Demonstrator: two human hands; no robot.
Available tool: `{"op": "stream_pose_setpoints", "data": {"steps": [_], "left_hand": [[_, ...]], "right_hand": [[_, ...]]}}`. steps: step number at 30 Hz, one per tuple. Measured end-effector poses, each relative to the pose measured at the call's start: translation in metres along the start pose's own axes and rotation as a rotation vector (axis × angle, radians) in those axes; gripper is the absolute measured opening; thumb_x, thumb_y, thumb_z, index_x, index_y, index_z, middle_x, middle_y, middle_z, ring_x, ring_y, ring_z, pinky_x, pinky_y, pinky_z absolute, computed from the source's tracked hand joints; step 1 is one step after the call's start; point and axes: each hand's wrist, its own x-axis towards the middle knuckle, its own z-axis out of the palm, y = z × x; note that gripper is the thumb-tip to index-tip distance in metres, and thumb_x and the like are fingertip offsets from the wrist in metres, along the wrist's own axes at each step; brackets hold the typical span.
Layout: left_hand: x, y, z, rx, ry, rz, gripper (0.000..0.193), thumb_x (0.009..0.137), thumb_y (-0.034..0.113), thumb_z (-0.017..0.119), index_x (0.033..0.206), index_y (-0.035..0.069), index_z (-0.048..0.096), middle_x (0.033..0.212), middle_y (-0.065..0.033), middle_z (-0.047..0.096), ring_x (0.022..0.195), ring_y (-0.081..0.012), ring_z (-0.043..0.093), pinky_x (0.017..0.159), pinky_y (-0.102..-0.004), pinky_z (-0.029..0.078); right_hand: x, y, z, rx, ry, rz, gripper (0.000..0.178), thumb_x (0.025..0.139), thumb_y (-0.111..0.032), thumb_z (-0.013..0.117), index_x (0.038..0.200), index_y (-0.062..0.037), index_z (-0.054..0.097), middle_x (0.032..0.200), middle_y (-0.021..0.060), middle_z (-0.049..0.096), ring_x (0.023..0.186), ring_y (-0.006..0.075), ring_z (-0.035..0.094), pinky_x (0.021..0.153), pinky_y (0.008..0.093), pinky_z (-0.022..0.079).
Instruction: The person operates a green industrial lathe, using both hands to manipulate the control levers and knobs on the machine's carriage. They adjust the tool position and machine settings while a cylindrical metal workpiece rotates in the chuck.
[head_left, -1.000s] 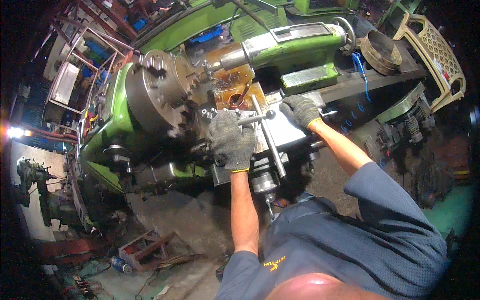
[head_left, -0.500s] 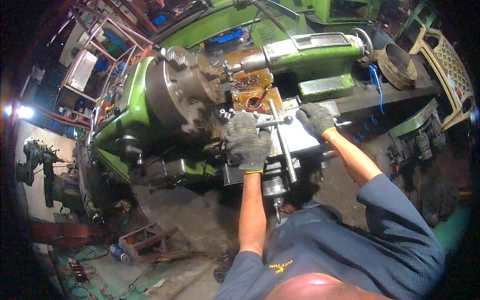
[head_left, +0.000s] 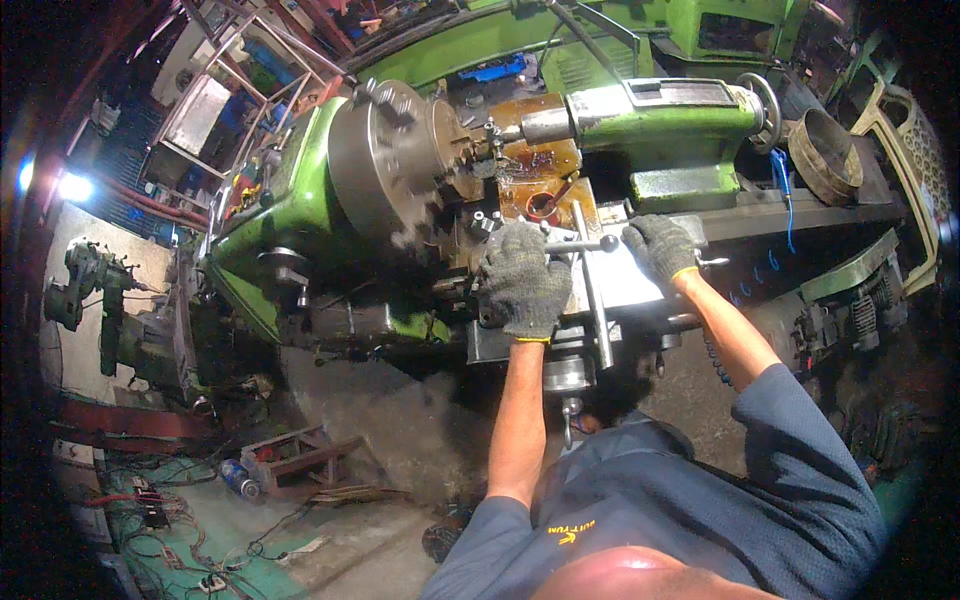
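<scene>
A green lathe stands in front of me, its large chuck [head_left: 385, 165] smeared by motion. My left hand [head_left: 525, 280], in a dark knitted glove, is closed over the tool post, which it mostly hides. Beside it a lever with a round black knob [head_left: 608, 243] sticks out to the right, above a long steel bar [head_left: 592, 290]. My right hand [head_left: 662, 248], gloved too, curls over the crank at the slide's right end; a small crank handle [head_left: 714, 262] shows past it. A brush with a reddish ring-shaped end [head_left: 542, 205] lies on the oily brown carriage top.
The green tailstock [head_left: 665, 120] with its handwheel [head_left: 765, 115] is at the right, near a round metal ring [head_left: 826, 158] and a beige plastic chair [head_left: 910, 160]. A blue coiled hose [head_left: 785, 190] hangs there. Cables and a rusty frame [head_left: 310, 455] lie on the floor at lower left.
The whole scene has shifted right and slightly down as my head turned. Both hands keep their places on the lathe, and the chuck is blurred in both frames.
</scene>
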Motion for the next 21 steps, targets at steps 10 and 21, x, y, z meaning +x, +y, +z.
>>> {"op": "stream_pose_setpoints", "data": {"steps": [10, 21], "left_hand": [[0.0002, -0.0011, -0.0029, -0.110, -0.182, -0.076, 0.058, 0.073, 0.027, 0.074, 0.124, 0.001, 0.069, 0.135, -0.0218, 0.064, 0.130, -0.0413, 0.055, 0.114, -0.0560, 0.038], [-0.0048, -0.0054, 0.0041, -0.014, -0.162, -0.038, 0.056, 0.075, 0.030, 0.071, 0.124, 0.003, 0.070, 0.140, -0.0200, 0.062, 0.133, -0.0395, 0.054, 0.113, -0.0560, 0.039]], "right_hand": [[0.0009, 0.0023, -0.0001, 0.018, -0.004, 0.003, 0.037, 0.100, -0.042, 0.056, 0.102, -0.0085, 0.073, 0.105, 0.0187, 0.071, 0.103, 0.0400, 0.065, 0.091, 0.0528, 0.051], [0.0025, 0.0001, -0.0016, 0.015, -0.062, 0.027, 0.038, 0.100, -0.042, 0.055, 0.105, -0.0085, 0.072, 0.108, 0.0182, 0.070, 0.106, 0.0393, 0.065, 0.093, 0.0523, 0.051]]}}
